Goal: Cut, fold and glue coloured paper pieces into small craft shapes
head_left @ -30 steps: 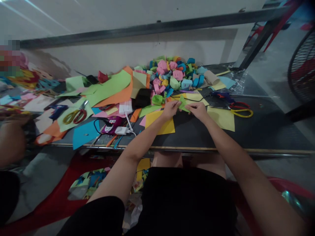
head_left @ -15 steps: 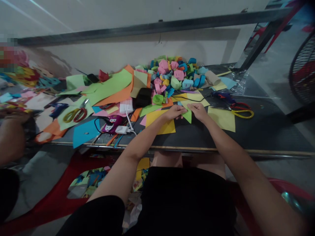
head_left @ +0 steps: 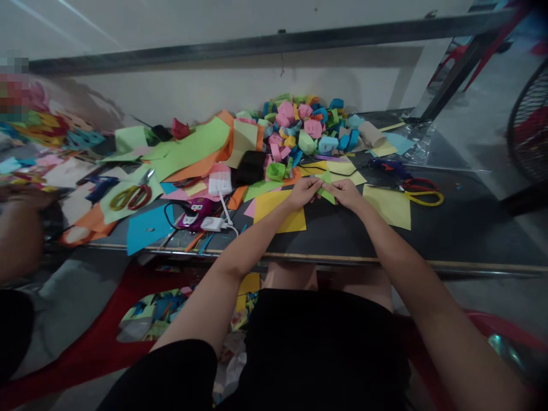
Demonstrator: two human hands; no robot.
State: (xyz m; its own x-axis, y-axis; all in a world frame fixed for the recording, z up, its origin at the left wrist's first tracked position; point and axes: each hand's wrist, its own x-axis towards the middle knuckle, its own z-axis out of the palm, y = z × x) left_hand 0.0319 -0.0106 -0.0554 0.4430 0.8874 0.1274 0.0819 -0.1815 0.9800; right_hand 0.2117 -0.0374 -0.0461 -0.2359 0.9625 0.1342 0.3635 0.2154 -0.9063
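Between my two hands is a small piece of green paper [head_left: 327, 194], its edges showing above and below my fingers. My left hand [head_left: 305, 192] pinches it from the left, and my right hand [head_left: 346, 193] pinches it from the right, with the fingertips close together. Both hands are over the dark tabletop. A yellow-orange paper sheet [head_left: 280, 212] lies under and beside my left wrist. To the right of my right hand lies a pale yellow sheet [head_left: 387, 206].
Behind my hands rises a heap of folded paper pieces [head_left: 312, 128]. Scissors [head_left: 422, 193] and a glue gun [head_left: 389, 167] lie at right. A purple power strip [head_left: 197, 215], more scissors [head_left: 131, 197] and coloured sheets [head_left: 192, 148] are at left. A co-worker's arm [head_left: 19, 228] is at far left.
My hands have come closer together at the fingertips. The green paper has turned between them, so its pointed lower end no longer hangs straight down.
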